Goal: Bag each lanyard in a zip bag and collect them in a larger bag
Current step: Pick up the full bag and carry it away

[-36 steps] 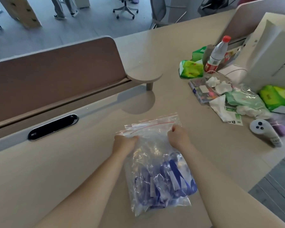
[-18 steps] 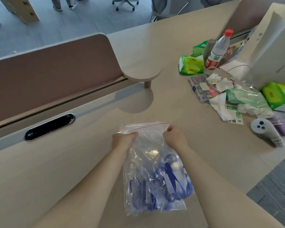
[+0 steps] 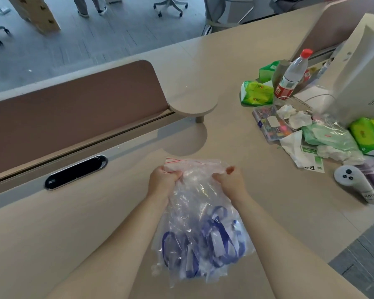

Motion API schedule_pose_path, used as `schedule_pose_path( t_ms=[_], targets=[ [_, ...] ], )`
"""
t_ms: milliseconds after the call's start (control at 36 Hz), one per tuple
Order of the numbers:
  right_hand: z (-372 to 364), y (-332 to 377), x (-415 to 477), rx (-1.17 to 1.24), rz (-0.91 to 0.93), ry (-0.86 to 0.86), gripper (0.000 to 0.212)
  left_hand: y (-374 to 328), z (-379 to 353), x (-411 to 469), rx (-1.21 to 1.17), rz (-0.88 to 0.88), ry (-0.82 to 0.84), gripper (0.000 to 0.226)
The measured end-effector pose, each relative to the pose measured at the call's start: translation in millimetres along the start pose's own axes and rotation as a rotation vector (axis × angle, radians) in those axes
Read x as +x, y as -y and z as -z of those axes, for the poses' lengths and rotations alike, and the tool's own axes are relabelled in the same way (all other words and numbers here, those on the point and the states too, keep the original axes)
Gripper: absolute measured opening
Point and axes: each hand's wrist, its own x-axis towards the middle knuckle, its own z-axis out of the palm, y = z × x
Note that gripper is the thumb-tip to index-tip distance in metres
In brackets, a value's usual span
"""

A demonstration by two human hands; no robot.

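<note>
Well, nearest me, at lower centre, the bagged lanyards [image 3: 203,247] sit heaped in the bottom of the big bag [image 3: 194,203], which rests on the worktop [image 3: 73,234] so their weight is off the seal. Further up, my left hand [image 3: 163,182] and right hand [image 3: 230,180] each pinch a corner of the mouth, fingers curled, holding the red-lined zip strip taut, I judge, for closing. Beyond, at upper right, a bottle [image 3: 292,76] and tissue packs [image 3: 256,92] stand well apart.

Beige desk [image 3: 52,234], brown divider [image 3: 73,108], grey floor [image 3: 99,46], wheeled chair [image 3: 170,4].
</note>
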Motion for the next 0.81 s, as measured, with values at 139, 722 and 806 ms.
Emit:
schedule_pose_path(
  t_ms=[139,722,806],
  targets=[
    [-2.2,21.7,-12.6,0.251,-0.093,0.071,0.101,-31.9,24.7,-10.5,-0.035,-0.095,0.042,0.016],
    [-77.4,200.4,-192.0,0.249,0.321,0.343,0.039,-166.0,259.5,-109.8,-0.183,-0.364,-0.001,0.016],
    [-100.1,224.6,-228.0,0.164,0.395,0.265,0.038,-169.0,305.9,-126.1,-0.223,-0.397,-0.011,0.012]
  ],
)
